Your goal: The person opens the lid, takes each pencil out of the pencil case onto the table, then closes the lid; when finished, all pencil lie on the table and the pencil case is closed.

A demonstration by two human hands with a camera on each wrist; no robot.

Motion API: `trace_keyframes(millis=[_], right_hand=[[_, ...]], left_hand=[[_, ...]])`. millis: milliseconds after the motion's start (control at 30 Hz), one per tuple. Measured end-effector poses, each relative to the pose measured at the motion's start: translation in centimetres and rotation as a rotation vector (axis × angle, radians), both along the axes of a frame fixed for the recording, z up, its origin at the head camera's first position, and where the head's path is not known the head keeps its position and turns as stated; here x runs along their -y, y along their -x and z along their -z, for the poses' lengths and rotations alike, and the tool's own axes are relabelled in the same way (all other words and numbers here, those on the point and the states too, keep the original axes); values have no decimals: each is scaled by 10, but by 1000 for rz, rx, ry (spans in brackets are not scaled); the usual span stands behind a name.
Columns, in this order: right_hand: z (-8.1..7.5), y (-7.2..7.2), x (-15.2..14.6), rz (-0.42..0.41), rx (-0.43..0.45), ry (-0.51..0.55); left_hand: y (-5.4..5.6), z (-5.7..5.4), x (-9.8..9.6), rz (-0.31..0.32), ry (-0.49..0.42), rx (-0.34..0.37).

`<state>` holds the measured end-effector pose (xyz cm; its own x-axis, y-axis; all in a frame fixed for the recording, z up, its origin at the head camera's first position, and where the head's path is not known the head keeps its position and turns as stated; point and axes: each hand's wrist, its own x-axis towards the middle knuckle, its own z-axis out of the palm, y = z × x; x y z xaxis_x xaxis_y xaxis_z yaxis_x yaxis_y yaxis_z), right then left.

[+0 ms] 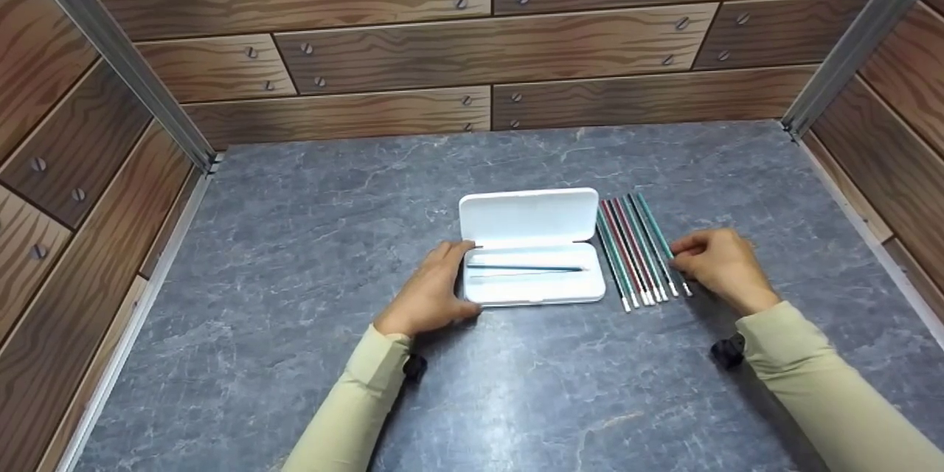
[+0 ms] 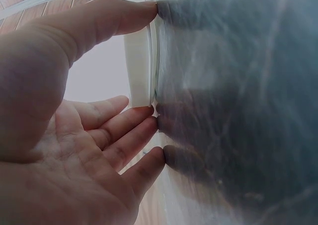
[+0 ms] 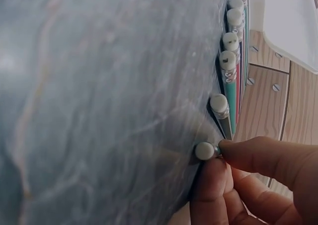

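A white pencil case [image 1: 529, 218] lies with its lid raised, and a blue pencil [image 1: 525, 267] rests lengthwise inside it. My left hand [image 1: 431, 287] holds the case's left end, thumb at the front corner and fingers at the back. In the left wrist view, the case's pale side wall [image 2: 138, 71] stands between thumb and fingers. My right hand [image 1: 719, 265] pinches the rightmost green pencil [image 1: 653, 225] between thumb and fingertips. The right wrist view shows that pencil's white eraser [image 3: 204, 151] close to the table, beside the thumb tip.
A row of several pencils [image 1: 629, 251], in green, red and dark colours, lies right of the case with erasers toward me. The grey marbled table [image 1: 332, 221] is bordered by wood-patterned walls [image 1: 383, 63] and metal posts [image 1: 118, 59] at the back corners.
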<state>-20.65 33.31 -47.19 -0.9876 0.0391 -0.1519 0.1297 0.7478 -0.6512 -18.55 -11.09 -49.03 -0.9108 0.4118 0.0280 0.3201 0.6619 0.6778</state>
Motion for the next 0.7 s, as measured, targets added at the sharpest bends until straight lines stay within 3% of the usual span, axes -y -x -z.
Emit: trace_keyframes(millis=[267, 467, 700], right_hand=[[0, 2, 1, -12, -31, -25], [-5, 2, 20, -22, -216, -114], [-21, 7, 59, -115, -325, -52]], left_hand=[[-1, 0, 0, -10, 4, 2], [-1, 1, 0, -13, 5, -5], [0, -1, -1, -4, 12, -1]])
